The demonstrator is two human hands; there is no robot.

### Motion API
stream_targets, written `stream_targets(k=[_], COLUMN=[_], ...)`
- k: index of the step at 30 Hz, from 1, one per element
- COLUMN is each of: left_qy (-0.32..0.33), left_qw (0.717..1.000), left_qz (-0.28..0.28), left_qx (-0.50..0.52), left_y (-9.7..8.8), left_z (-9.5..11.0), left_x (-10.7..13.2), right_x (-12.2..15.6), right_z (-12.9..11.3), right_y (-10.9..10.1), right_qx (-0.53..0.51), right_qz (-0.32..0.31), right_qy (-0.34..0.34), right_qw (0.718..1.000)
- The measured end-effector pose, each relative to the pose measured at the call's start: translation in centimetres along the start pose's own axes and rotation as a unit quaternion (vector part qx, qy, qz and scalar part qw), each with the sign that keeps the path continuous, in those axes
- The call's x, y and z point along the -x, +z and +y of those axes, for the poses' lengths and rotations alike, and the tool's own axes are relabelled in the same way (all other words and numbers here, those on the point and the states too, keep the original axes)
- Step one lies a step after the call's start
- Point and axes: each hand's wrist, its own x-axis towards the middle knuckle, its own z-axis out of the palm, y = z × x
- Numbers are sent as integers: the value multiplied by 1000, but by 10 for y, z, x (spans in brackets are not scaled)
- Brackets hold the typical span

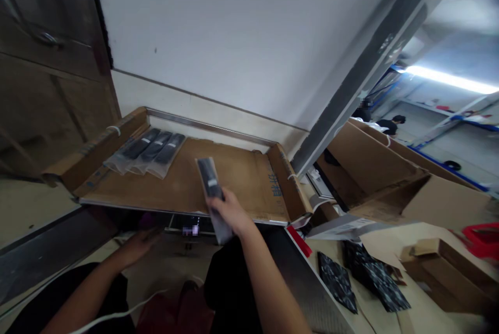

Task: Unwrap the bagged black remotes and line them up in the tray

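Note:
My right hand (230, 212) grips a clear plastic bag (220, 227) holding a long black item with a white band (209, 180), raised over the front edge of a flattened cardboard box (234, 183). On that cardboard lie three similar black items in clear bags (146, 152), to the left of my right hand. My left hand (136, 248) is lower, below the cardboard's front edge, with nothing visible in it.
A dark wooden cabinet door (50, 63) stands at left and a white wall (218, 27) behind. Open cardboard boxes (370, 167) stand at right. Black patterned panels (337, 282) lie on a pale table (424, 297) at lower right. A white cable (117, 316) crosses the bottom.

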Motion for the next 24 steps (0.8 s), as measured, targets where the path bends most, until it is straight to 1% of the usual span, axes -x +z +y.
stream_targets(k=[1,2,3,4,5,6,8,10,11,13,15,18,21,24], left_qy=[-14,-25,-32,-37,-44,-56,-76,-69,-60,-51,-56,-52,-30,-3], left_qw=[997,987,971,954,943,941,958,976,979,977,970,972,986,994], left_qz=[-24,-57,-88,-109,-117,-112,-77,-42,-32,-28,-38,-46,-19,10], left_qx=[70,150,222,278,310,315,266,204,191,204,232,224,161,109], left_y=[8,16,25,34,42,50,60,65,67,67,68,71,75,78], left_z=[2,4,5,5,5,5,3,3,3,2,-1,-8,-10,-4], left_x=[7,14,21,28,33,37,37,30,25,15,8,2,0,0], right_x=[30,59,84,104,118,126,127,114,107,95,88,87,89,87], right_z=[20,42,66,90,112,131,158,170,173,175,178,188,196,200], right_y=[5,12,21,31,40,49,62,70,72,76,79,83,85,87], right_qx=[-38,-72,-103,-129,-141,-138,-117,-109,-113,-130,-145,-148,-155,-155], right_qz=[-41,-87,-145,-159,-140,-123,-111,-128,-138,-137,-113,-90,-87,-74], right_qy=[13,58,123,177,209,219,225,222,226,239,243,234,228,223], right_qw=[998,992,976,963,958,958,961,960,958,952,952,957,957,960])
